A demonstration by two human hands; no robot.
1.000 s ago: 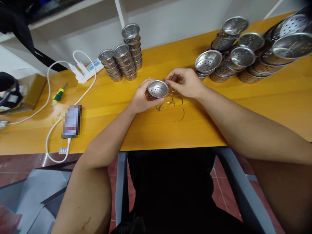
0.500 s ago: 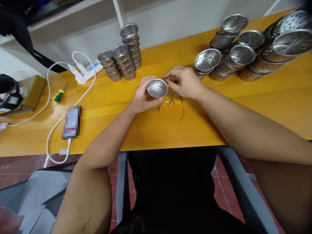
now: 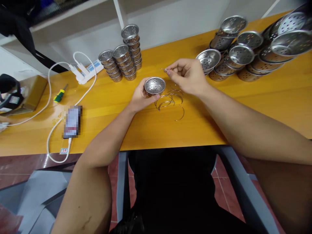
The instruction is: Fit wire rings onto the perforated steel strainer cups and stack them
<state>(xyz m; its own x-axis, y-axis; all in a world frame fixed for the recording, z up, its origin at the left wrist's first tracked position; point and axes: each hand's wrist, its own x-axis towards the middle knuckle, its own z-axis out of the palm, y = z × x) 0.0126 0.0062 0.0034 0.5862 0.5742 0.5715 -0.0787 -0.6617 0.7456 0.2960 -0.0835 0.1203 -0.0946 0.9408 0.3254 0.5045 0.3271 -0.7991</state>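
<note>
Cup of round, perforated silvery metal [image 3: 155, 86] sits over the yellow wooden table [image 3: 195, 126], wrapped in our left grip [image 3: 140, 96]; our right grip [image 3: 188, 75] pinches a thin metallic wire [image 3: 162, 69]. We're likely fitting or removing wire; next, we should steady the cup.

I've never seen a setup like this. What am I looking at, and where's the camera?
No machine here: a person works barehanded, seen through a camera worn on the head, looking forward and down. The left hand holds a metal cup with small holes; the right hand seems to pinch a thin wire. Curved wires lie on the table nearby. Stacks of similar cups stand farther back; to the left are a power strip, a screwdriver and a phone.
</note>
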